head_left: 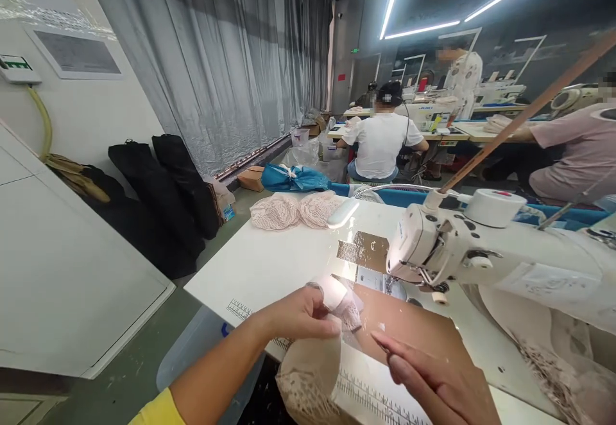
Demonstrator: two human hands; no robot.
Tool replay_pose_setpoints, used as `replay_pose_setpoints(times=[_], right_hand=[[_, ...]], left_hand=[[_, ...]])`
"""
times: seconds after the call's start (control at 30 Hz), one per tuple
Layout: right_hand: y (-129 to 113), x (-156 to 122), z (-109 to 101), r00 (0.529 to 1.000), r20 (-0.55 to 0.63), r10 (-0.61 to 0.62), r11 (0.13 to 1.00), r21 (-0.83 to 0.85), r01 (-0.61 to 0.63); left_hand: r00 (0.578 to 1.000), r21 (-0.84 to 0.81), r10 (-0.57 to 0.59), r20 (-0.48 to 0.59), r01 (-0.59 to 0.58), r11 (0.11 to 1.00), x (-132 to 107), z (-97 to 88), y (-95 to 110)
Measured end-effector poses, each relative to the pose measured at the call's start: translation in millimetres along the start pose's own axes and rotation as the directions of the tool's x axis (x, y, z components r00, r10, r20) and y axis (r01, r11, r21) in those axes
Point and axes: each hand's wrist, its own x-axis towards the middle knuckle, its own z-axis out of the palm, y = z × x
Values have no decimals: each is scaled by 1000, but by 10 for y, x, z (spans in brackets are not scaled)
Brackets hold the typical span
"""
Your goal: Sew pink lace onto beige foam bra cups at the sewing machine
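Left hand: thumb and fingers pinched on the cloth piece (350, 312); some fingertips hidden (301, 314)
Cloth: pale, lace at one end, at the left fingertips, between the two hands; overexposed patch, weave hard to make out
Right hand: fingers loosely extended, index foremost, thumb tip apart, holding nothing that shows; palm hidden, wrist cut off by bottom edge (433, 380)
Brown plate: under and ahead of the right hand, partly covered by it (416, 312)
Hanging cloth: beige with lace, below the left hand over the table edge; can't tell if it joins the pinched piece (310, 367)
Sewing machine: ahead and right of both hands; needle area too small to tell, right end out of frame (443, 245)
Lace bundles: two, pale pink, beyond the left hand at the far table edge (296, 211)
Clear bin: below the left forearm, mostly hidden (192, 351)
Ruler marks: on the table edge between the hands and left of the left forearm; digits mostly unreadable (360, 390)
Brand: "JUKI" in blue on a far machine, well beyond the hands (425, 108); blue lettering on the near one illegible
Taped label: on the near machine's arm, ahead-right of right hand; unreadable (553, 278)
Wall notice: far left of left hand; text illegible (77, 54)
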Motion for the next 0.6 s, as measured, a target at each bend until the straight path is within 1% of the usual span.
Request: replay_pose_setpoints(times=[0.03,0.1,0.13,0.2,0.23,0.3,0.33,0.4,0.5,0.53,0.57,0.6], right_hand=[[-59,59,36,998,58,18,999,33,-20],[-129,169,88,984,173,45,997,46,-54],[-145,219,107,971,236,45,997,54,-60],[-156,300,140,928,372,11,993,104,-53],[-159,329,158,906,423,-10,989,139,-54],[-167,364,200,875,483,-32,979,192,-70],[-174,371,223,870,492,-28,977,200,-81],[-185,363,267,881,473,-17,977,195,-86],[-121,312,280,903,430,-7,984,161,-69],[-56,285,255,919,394,12,991,117,-63],[38,255,211,950,312,34,998,48,-52],[160,221,148,969,241,48,998,-47,-37]], left_hand=[[999,-45,2,48,1,999,9,17,21],[993,-102,-19,113,31,994,30,44,49],[991,-104,-42,130,56,993,42,51,50],[988,-84,-70,136,82,993,67,56,28],[988,-78,-65,139,76,994,80,56,8],[987,-82,-27,156,40,996,105,60,-37],[986,-86,-9,164,23,996,118,66,-57],[988,-78,-1,157,13,997,140,82,-85],[996,-54,-15,86,20,998,151,104,-101],[997,-58,-14,70,18,998,143,105,-101],[998,-71,-15,62,19,997,126,103,-98],[998,-86,-19,60,24,996,99,99,-92]])
